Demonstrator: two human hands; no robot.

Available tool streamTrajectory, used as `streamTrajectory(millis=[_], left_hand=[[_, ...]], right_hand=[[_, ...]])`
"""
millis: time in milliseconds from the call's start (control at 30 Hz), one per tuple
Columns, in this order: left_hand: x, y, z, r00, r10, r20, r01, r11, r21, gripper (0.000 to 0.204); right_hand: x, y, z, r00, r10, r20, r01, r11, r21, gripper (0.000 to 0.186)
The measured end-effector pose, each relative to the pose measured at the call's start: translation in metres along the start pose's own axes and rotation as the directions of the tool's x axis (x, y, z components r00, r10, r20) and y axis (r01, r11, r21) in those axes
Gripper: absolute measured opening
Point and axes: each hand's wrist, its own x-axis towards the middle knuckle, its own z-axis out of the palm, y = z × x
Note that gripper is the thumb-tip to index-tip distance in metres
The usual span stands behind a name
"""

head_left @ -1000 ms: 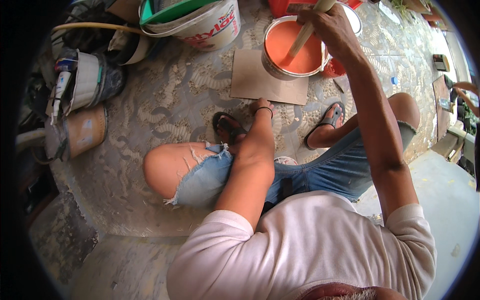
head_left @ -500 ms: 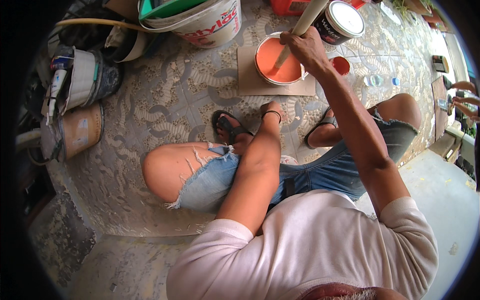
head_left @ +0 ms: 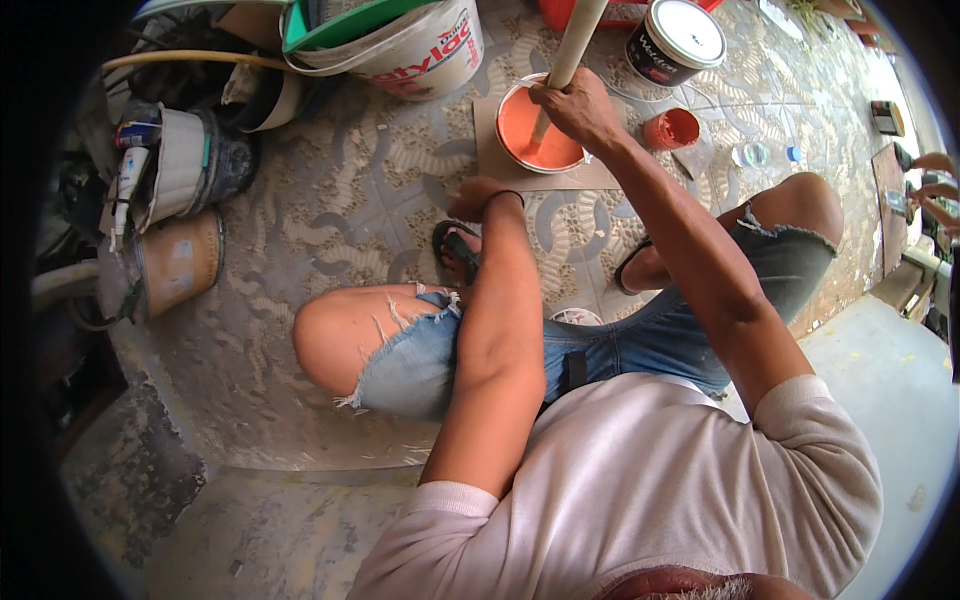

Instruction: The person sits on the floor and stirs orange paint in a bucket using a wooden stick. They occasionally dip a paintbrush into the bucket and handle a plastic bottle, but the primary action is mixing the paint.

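My right hand (head_left: pixel 580 108) is wrapped round a pale stick (head_left: pixel 572 48), whose lower end stands in orange paint. The paint fills a white-rimmed bucket (head_left: pixel 520 160) that rests on a flat piece of cardboard (head_left: pixel 488 130). Tilted, the stick rises past my fist toward the top of the picture. My left hand (head_left: pixel 480 198) hangs low in front of the bucket, above my sandalled left foot (head_left: pixel 458 248). It is apart from the bucket, and its fingers are mostly hidden behind the back of the hand.
Right of the bucket stand a small red cup (head_left: pixel 672 129), a black tub with a white lid (head_left: pixel 676 42) and a clear bottle (head_left: pixel 765 155). A big white bucket (head_left: pixel 425 60) is at the back left; more containers (head_left: pixel 180 262) line the left side. Another person's hand (head_left: pixel 935 190) shows far right.
My right hand and the stick have shifted slightly left and down, and the stick stands steeper. My left hand has swung left, toward my left foot. The red cup shows more fully.
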Motion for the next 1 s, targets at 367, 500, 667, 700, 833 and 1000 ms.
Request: streamTrajectory(millis=[367, 500, 667, 700, 833, 1000], left_hand=[[-0.105, 0.129, -0.219, 0.435, 0.901, 0.004, -0.66, 0.322, -0.679, 0.033], [-0.086, 0.154, -0.165, 0.104, 0.939, 0.328, -0.879, 0.241, -0.411, 0.043], [-0.053, 0.176, -0.102, -0.056, 0.901, 0.431, -0.836, 0.193, -0.513, 0.048], [-0.056, 0.18, -0.096, -0.083, 0.89, 0.448, -0.811, 0.201, -0.55, 0.049], [-0.076, 0.209, -0.126, -0.056, 0.976, 0.211, -0.844, 0.067, -0.532, 0.052], [-0.112, 0.241, -0.266, -0.138, 0.967, 0.213, -0.949, -0.068, -0.307, 0.04]], right_hand=[[-0.017, 0.024, -0.036, 0.967, -0.245, -0.064, 0.235, 0.963, -0.131, 0.037], [-0.022, 0.041, -0.048, 0.987, -0.154, -0.047, 0.147, 0.98, -0.132, 0.035], [-0.046, 0.033, -0.041, 0.966, -0.258, -0.005, 0.258, 0.966, -0.032, 0.027], [-0.046, 0.039, -0.041, 0.967, -0.254, 0.016, 0.255, 0.966, -0.039, 0.025], [-0.039, 0.049, -0.038, 0.951, -0.297, 0.087, 0.302, 0.952, -0.047, 0.024], [0.011, 0.047, -0.033, 0.867, -0.43, 0.252, 0.485, 0.844, -0.227, 0.023]])
